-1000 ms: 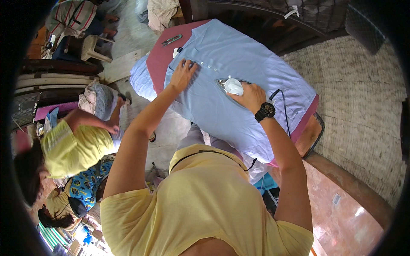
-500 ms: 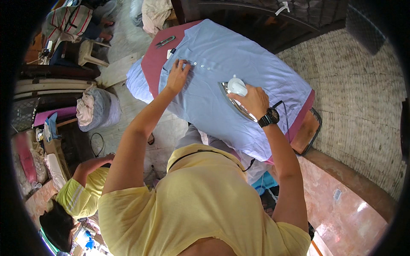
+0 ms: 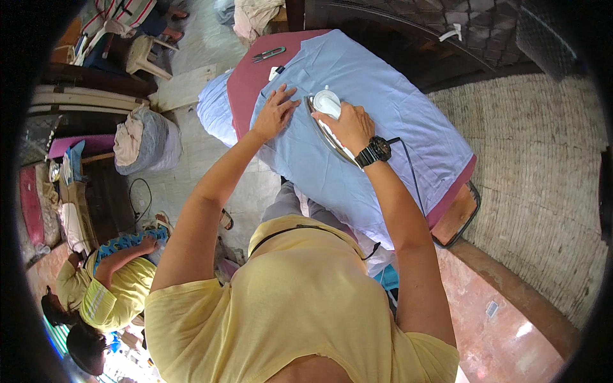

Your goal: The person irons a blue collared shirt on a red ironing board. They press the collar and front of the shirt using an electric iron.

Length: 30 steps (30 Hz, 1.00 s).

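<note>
Gripping the white iron [image 3: 328, 102], the right hand [image 3: 354, 127] closes round its handle, wrist low under a black watch [image 3: 374, 151] and forearm slanting up from below. The left hand [image 3: 274, 113] lies palm down, fingers loosely spread, holding nothing that I can see; that arm stretches out long from a bent elbow. Both hands are over the light blue garment [image 3: 377, 96], with the iron on it just right of the left hand's fingertips.

Beneath is a maroon-covered ironing board [image 3: 246, 89], standing on a pale tiled floor [image 3: 185, 134]. Counting round: one iron, one garment, one pair of snips [image 3: 269, 54] on the board's far end, one cream plastic stool [image 3: 145, 59], one stuffed bag [image 3: 150, 143], and two co-workers [image 3: 124, 293] close together at lower left.
</note>
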Available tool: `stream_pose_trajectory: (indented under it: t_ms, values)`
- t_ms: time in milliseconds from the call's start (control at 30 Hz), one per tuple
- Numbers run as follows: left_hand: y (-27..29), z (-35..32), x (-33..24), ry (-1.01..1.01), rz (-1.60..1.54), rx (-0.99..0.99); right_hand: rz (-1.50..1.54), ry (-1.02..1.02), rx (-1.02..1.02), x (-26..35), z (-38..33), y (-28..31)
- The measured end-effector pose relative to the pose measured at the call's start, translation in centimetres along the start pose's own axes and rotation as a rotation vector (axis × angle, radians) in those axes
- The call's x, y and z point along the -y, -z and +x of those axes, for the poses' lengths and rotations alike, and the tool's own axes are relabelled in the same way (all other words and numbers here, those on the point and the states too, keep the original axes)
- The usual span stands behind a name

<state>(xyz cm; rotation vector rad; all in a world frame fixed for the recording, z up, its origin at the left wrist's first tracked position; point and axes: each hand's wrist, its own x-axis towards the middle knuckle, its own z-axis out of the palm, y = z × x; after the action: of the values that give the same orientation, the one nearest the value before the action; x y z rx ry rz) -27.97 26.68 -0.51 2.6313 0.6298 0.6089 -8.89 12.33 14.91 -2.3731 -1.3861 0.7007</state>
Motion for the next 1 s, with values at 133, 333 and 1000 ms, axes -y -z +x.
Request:
stream_pose_trajectory:
  t_ms: [133, 333, 1000]
  values:
    - [1.9, 0.1, 0.3, 0.015, -0.191, 0.055, 0.03, 0.004, 0.001, 1.4, 1.3, -0.4]
    - [2.5, -0.3, 1.6, -0.013, -0.273, 0.1, -0.053, 0.056, -0.061, 2.4, 2.8, -3.1]
    - [1.9, 5.6, 5.5, 0.256, -0.289, -0.062, 0.023, -0.093, -0.13, 5.0, 1.2, -7.6]
